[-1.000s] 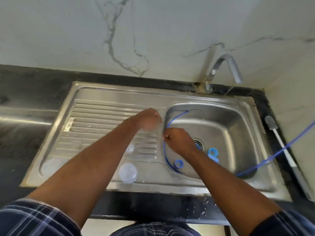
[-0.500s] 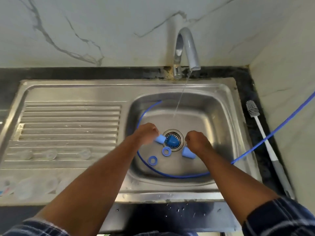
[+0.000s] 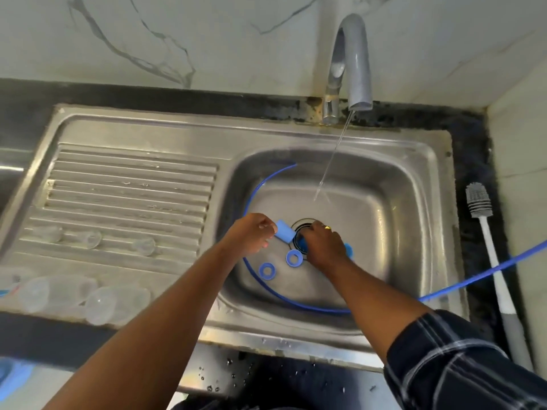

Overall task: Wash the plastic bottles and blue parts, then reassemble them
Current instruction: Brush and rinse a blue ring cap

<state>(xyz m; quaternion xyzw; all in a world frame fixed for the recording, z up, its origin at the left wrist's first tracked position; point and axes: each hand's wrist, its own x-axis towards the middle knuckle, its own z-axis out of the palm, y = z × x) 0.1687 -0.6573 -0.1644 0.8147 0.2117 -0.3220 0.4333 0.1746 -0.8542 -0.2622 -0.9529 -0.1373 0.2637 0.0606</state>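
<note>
In the sink [image 3: 414,149]: left grip [image 3: 251,235] pinches a pale-blue cap [image 3: 284,234]; right grip [image 3: 324,247] curled over drain [image 3: 305,224], hold unclear; two blue rings [image 3: 267,271] lie flat.

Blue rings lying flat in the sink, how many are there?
2 blue rings: one by the right hand near the drain, one lower left of it. The hand may hide more.

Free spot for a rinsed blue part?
Free: ribbed drainboard top, above the small clear pieces; basin floor right of the drain. Crowded: drain, with right hand, blue rings, left hand holding blue cap; front ledge, with clear bottles.
</note>
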